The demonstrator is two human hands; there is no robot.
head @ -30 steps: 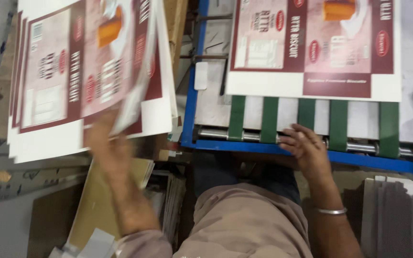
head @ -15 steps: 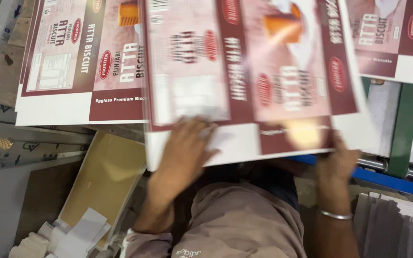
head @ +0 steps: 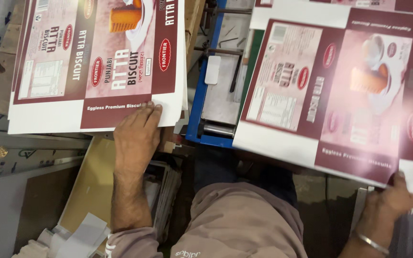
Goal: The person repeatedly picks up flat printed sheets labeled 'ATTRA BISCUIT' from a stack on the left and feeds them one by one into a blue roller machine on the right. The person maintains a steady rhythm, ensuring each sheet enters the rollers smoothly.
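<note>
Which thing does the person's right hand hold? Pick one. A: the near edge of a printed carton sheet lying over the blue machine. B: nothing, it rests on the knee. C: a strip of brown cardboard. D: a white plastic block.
A: the right hand grips the near edge of the printed carton sheet over the blue machine.

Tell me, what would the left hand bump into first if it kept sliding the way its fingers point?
The left hand already rests on the stack of printed sheets. Going on, it would likely just slide further across the top sheet; nothing else seems in its way.
</note>
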